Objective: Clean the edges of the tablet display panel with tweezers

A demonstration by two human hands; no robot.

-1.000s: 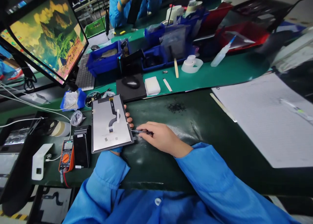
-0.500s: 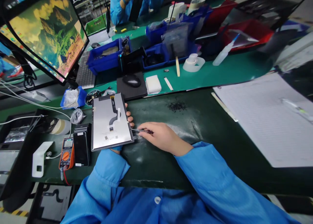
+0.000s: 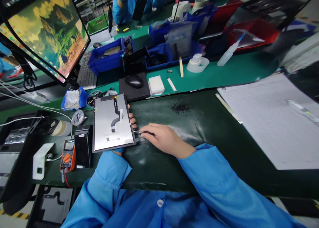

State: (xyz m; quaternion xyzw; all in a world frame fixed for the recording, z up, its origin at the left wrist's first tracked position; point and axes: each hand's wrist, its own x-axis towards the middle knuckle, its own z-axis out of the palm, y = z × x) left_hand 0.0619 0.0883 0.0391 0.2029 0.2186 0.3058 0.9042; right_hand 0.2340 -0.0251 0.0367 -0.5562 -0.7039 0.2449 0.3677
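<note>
A tablet screen panel [image 3: 104, 121] lies back side up on my left hand [image 3: 132, 117], whose fingertips curl round its right edge; the palm is hidden under it. A dark flex cable [image 3: 115, 113] runs down the panel's silvery back. My right hand [image 3: 161, 136] pinches thin metal tweezers [image 3: 147, 132]. Their tip meets the panel's lower right edge, beside a small tab [image 3: 137, 140] that sticks out there. Whether the tip grips anything is too small to tell.
Dark scraps [image 3: 179, 107] are heaped on the bench beyond my right hand. Left of the panel stand a phone [image 3: 82, 151] and an orange multimeter [image 3: 67, 156]. A lined paper sheet [image 3: 279, 121] covers the right side. Blue bins [image 3: 106, 57] and a mouse [image 3: 134, 81] are farther back; a co-worker sits opposite.
Almost nothing differs. The panel and both hands hold nearly the same place, with the tweezers still at the panel's edge. Across the bench, the co-worker's hand has shifted slightly.
</note>
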